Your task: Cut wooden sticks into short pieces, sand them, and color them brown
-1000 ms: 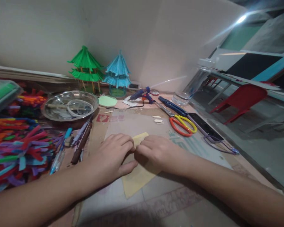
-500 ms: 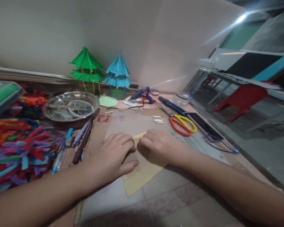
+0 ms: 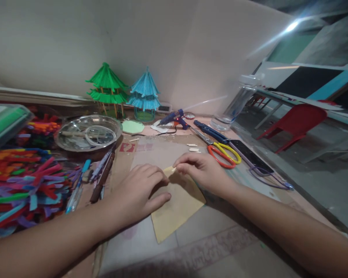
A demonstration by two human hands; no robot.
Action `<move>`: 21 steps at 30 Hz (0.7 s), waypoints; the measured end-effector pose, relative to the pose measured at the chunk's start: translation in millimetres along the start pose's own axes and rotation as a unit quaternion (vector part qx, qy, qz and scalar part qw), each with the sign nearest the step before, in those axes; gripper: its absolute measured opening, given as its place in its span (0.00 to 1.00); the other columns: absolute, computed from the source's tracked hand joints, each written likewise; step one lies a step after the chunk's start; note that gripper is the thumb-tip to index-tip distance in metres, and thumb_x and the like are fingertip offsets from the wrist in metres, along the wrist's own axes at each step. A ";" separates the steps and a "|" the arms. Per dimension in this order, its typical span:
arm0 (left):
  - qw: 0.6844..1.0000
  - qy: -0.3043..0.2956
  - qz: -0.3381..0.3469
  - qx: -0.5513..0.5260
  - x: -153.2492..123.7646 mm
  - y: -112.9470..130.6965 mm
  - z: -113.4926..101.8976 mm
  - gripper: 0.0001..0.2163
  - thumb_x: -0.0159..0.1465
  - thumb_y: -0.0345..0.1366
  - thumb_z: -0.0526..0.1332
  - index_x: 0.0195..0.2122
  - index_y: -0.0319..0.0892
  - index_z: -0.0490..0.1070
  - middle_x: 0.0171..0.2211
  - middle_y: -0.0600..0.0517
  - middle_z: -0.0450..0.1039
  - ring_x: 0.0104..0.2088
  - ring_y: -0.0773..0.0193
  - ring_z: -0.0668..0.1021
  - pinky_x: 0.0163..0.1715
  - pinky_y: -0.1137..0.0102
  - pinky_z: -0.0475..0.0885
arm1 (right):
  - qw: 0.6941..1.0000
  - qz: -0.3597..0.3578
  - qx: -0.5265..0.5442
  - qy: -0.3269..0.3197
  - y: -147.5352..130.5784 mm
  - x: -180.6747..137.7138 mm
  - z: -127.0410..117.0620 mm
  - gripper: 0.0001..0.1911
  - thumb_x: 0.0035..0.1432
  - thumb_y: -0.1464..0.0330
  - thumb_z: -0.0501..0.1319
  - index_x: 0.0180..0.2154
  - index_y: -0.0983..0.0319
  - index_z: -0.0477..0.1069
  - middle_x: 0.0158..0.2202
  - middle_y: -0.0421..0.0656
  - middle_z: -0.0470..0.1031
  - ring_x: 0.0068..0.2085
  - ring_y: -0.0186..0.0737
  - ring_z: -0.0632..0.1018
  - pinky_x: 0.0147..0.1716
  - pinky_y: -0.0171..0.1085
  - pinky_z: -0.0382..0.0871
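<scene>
A square of yellow paper (image 3: 179, 208) lies on the white printed board in front of me, one corner pointing toward me. My left hand (image 3: 143, 187) rests on its left side, palm down, with the thumb apart from the fingers. Over the paper's far corner, my right hand (image 3: 203, 170) is closed in a pinch. A small pale stick piece (image 3: 174, 169) shows at its fingertips, partly hidden. Just beyond that hand lie several similar short pale sticks (image 3: 192, 145). Scissors (image 3: 222, 154) with red and yellow handles are to its right.
Green (image 3: 107, 83) and blue (image 3: 145, 90) model pavilions stand by the wall, near a glue gun (image 3: 174, 117). Left are a metal plate (image 3: 62, 144) and fuzzy coloured strips (image 3: 26, 185). A box cutter (image 3: 210, 131), phone (image 3: 249, 156) and clear bottle (image 3: 223, 120) stand or lie right.
My right hand has turned and lifted slightly; its thumb and fingertips now show in a pinch, and more of the yellow paper is uncovered. My left hand stays in place.
</scene>
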State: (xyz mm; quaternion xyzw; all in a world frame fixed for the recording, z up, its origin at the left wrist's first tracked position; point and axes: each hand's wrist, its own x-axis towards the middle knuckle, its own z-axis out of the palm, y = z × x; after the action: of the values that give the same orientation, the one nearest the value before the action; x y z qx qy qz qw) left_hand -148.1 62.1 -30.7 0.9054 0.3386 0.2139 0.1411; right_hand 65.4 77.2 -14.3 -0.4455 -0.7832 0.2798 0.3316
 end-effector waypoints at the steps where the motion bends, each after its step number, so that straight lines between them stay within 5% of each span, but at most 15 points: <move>1: 1.000 0.018 0.000 -0.022 0.5 -0.1 -1.3 0.05 0.64 0.37 0.60 0.40 0.43 0.70 0.38 0.49 0.74 0.41 0.57 0.75 0.42 0.61 0.69 | 0.994 0.036 0.105 -0.007 -1.9 -1.7 3.0 0.07 0.59 0.67 0.60 0.31 0.63 0.73 0.27 0.41 0.77 0.28 0.34 0.76 0.29 0.34 0.68; 4: 0.995 0.070 0.000 -0.070 1.9 1.3 -5.6 0.06 0.68 0.35 0.55 0.36 0.43 0.70 0.34 0.51 0.75 0.38 0.60 0.75 0.41 0.64 0.68 | 0.933 0.125 0.335 -0.042 -5.9 -6.6 13.2 0.13 0.54 0.59 0.66 0.32 0.62 0.72 0.23 0.38 0.76 0.22 0.31 0.75 0.23 0.31 0.68; 8: 0.991 0.107 0.014 -0.083 1.8 5.7 -9.1 0.08 0.68 0.35 0.55 0.33 0.44 0.69 0.31 0.53 0.74 0.35 0.62 0.75 0.39 0.66 0.69 | 0.883 0.141 0.444 -0.060 -6.0 -9.4 20.8 0.21 0.48 0.54 0.71 0.33 0.62 0.69 0.22 0.38 0.77 0.21 0.31 0.76 0.21 0.30 0.68; 16: 0.986 0.137 0.023 -0.095 -0.8 8.6 -9.8 0.07 0.68 0.36 0.56 0.34 0.44 0.71 0.32 0.53 0.74 0.38 0.61 0.75 0.40 0.64 0.69 | 0.886 0.128 0.433 -0.105 -5.3 -10.9 22.9 0.18 0.53 0.54 0.68 0.34 0.63 0.70 0.22 0.37 0.76 0.22 0.31 0.77 0.23 0.31 0.70; 21: 0.985 0.144 0.034 -0.087 -0.6 6.1 -9.6 0.08 0.69 0.38 0.57 0.34 0.44 0.72 0.33 0.53 0.74 0.38 0.62 0.75 0.40 0.65 0.68 | 0.897 0.114 0.421 -0.068 -7.5 -12.3 23.1 0.16 0.53 0.57 0.68 0.33 0.62 0.71 0.22 0.37 0.76 0.23 0.31 0.77 0.25 0.32 0.71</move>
State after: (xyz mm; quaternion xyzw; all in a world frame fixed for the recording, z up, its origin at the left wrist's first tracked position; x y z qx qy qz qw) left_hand -149.8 58.3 -20.1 0.8602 0.3050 0.3754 0.1617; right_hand 48.5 59.7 -26.6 -0.3303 -0.5564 0.6493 0.3996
